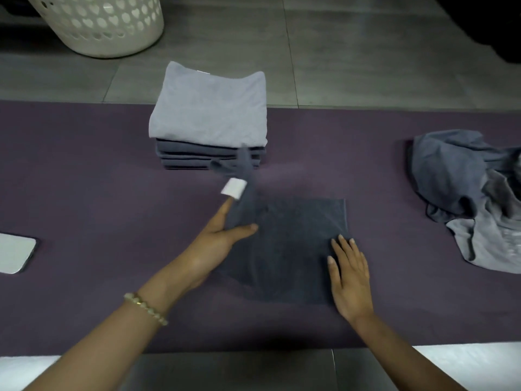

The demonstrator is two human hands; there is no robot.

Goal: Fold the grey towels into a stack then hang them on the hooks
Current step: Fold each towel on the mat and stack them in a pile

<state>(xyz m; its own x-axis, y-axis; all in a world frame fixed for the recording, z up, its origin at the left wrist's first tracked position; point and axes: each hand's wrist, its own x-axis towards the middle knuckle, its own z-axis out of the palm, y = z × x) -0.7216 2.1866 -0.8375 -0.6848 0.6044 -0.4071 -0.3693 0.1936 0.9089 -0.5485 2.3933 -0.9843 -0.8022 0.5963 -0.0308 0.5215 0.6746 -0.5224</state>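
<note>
A dark grey towel [293,249] lies partly folded on the purple mat [84,193] in front of me. My left hand [222,235] pinches its left edge between thumb and fingers and lifts that corner, where a white label and loop stick up. My right hand [348,275] rests flat with straight fingers on the towel's right side. Behind it stands a stack of folded towels [210,119], light grey on top and dark grey below. A heap of unfolded grey towels [473,193] lies at the right.
A white perforated laundry basket [98,24] stands on the grey tiled floor beyond the mat at the upper left. A flat white device [14,253] lies at the mat's left edge. A dark shape fills the upper right corner.
</note>
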